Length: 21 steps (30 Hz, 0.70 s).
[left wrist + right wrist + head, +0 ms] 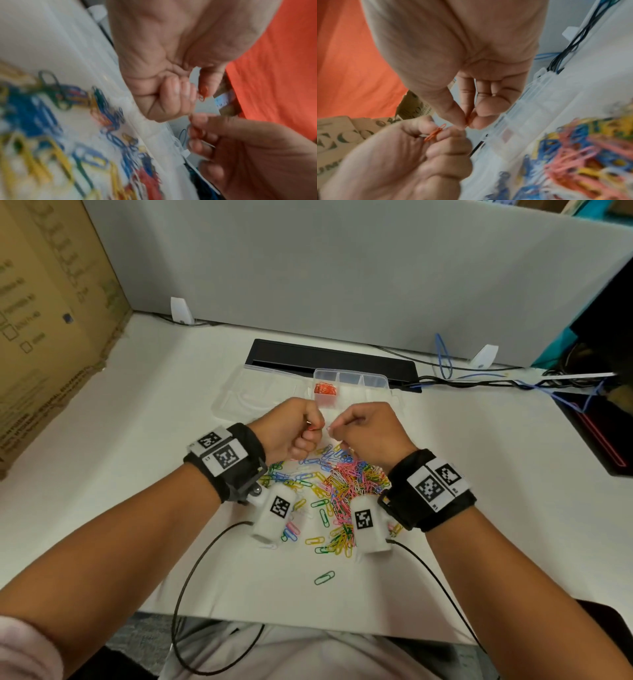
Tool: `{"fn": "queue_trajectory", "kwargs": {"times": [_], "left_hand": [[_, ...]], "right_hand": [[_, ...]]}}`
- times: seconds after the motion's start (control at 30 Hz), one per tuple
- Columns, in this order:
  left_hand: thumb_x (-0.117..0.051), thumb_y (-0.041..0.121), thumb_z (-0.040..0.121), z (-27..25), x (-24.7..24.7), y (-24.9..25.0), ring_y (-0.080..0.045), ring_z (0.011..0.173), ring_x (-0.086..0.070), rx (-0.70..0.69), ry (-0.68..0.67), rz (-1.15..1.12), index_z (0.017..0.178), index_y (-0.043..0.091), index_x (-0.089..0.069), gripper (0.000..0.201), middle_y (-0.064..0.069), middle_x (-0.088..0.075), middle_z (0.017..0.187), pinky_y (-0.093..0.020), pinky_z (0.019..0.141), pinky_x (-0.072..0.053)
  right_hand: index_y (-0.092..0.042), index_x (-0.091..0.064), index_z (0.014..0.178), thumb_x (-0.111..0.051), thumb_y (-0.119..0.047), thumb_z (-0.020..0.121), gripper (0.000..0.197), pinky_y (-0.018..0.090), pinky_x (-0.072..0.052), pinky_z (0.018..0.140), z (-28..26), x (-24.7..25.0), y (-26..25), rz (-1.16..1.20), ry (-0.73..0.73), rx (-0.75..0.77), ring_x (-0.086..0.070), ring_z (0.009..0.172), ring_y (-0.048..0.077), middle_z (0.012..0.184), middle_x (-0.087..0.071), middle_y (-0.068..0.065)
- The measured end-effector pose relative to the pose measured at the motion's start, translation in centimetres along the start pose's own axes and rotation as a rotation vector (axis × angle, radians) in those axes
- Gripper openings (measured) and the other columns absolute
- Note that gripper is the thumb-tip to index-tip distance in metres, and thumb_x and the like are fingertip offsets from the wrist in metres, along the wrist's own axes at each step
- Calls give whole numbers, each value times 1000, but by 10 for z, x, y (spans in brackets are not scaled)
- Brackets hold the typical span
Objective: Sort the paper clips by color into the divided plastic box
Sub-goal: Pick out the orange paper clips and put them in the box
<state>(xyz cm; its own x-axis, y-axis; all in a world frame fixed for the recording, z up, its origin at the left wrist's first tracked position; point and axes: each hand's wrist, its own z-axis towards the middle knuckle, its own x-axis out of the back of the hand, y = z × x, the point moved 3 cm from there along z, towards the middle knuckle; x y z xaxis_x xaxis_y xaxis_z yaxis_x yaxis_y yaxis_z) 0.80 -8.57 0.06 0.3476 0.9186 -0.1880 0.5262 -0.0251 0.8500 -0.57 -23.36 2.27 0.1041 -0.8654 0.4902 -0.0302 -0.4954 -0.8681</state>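
Observation:
Both hands are raised close together above the pile of mixed coloured paper clips [337, 484] on the white table. My left hand [313, 429] is curled in a fist and grips a few orange paper clips [436, 132] between thumb and fingers. Facing it, my right hand [331, 430] pinches one orange clip [467, 121] between thumb and forefinger, its tip almost touching the left hand's clips. Behind the hands the clear divided plastic box [359, 378] stands with its lid [257, 392] folded out to the left. One compartment holds a heap of orange clips [324, 389]; the others look bare.
A black cable tray [329, 361] and loose cables [479, 381] run behind the box. A cardboard box [44, 330] stands at the left and a grey partition at the back. A single green clip [324, 577] lies near the table's front edge.

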Motion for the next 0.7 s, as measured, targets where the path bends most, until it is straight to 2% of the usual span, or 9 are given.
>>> {"fn": "queue_trajectory", "kwargs": {"times": [0.1, 0.17, 0.23, 0.27, 0.33, 0.4, 0.47, 0.57, 0.7], "left_hand": [[-34, 15, 73, -3, -4, -5, -11, 45, -24, -47, -43, -379, 59, 16, -37, 15, 1, -30, 58, -20, 44, -15], [-39, 16, 68, 0, -6, -10, -11, 42, -31, -68, -66, -540, 68, 14, -46, 7, -1, -35, 68, -17, 40, -22], [-40, 16, 66, 4, -7, -16, -11, 42, -38, -60, -49, -585, 92, 9, -51, 28, -2, -38, 78, -17, 38, -29], [-39, 15, 67, 5, -9, -19, -11, 42, -41, -44, -28, -604, 95, 8, -50, 31, -2, -38, 76, -16, 37, -31], [-35, 13, 73, 4, -12, -24, -10, 40, -43, 13, 17, -632, 86, 11, -48, 17, -1, -38, 65, -14, 34, -31], [-33, 13, 80, 1, -11, -27, -8, 39, -41, 61, 70, -642, 72, 13, -42, 12, 0, -38, 57, -12, 32, -28], [-33, 12, 81, -1, -5, -29, -7, 39, -39, 78, 130, -607, 65, 14, -39, 16, 0, -40, 55, -11, 31, -24], [-36, 9, 78, -1, 1, -25, -8, 39, -38, 40, 195, -481, 65, 14, -39, 15, 0, -43, 54, -13, 30, -24], [-38, 7, 75, -2, 4, -18, -13, 44, -44, 1, 246, -235, 67, 9, -48, 13, -4, -49, 60, -16, 35, -29]], "right_hand": [[-11, -65, 70, -70, 2, 82, 19, 11, -41, 44, -5, -7, -19, 139, 22, 59, -55, 53, 6, 63, -61, 0], [-10, -67, 71, -71, 3, 81, 17, 12, -45, 48, -7, -12, -25, 152, 17, 104, -58, 52, 4, 65, -65, 2], [-9, -71, 73, -71, 3, 81, 15, 18, -53, 57, -8, -17, -26, 98, -1, 152, -62, 55, 5, 67, -69, 4], [-11, -73, 73, -70, 1, 82, 15, 21, -55, 61, -8, -19, -25, 51, 1, 174, -63, 57, 5, 67, -71, 2], [-16, -74, 70, -71, -8, 85, 17, 20, -55, 66, -6, -18, -20, -16, 57, 194, -63, 61, 2, 67, -70, -4], [-17, -73, 67, -72, -16, 87, 20, 17, -52, 66, -1, -11, -10, -49, 117, 174, -60, 62, 0, 67, -69, -6], [-11, -75, 69, -73, -18, 87, 20, 24, -53, 69, 6, -7, 3, -149, 69, 118, -61, 63, 5, 67, -69, -3], [-14, -77, 72, -73, -15, 82, 11, 33, -59, 75, 12, -12, 21, -399, -116, 44, -67, 72, 13, 72, -72, -4], [-16, -74, 69, -74, -19, 81, 12, 35, -58, 77, 16, -20, 32, -589, -213, -35, -67, 78, 17, 77, -71, -3]]}}
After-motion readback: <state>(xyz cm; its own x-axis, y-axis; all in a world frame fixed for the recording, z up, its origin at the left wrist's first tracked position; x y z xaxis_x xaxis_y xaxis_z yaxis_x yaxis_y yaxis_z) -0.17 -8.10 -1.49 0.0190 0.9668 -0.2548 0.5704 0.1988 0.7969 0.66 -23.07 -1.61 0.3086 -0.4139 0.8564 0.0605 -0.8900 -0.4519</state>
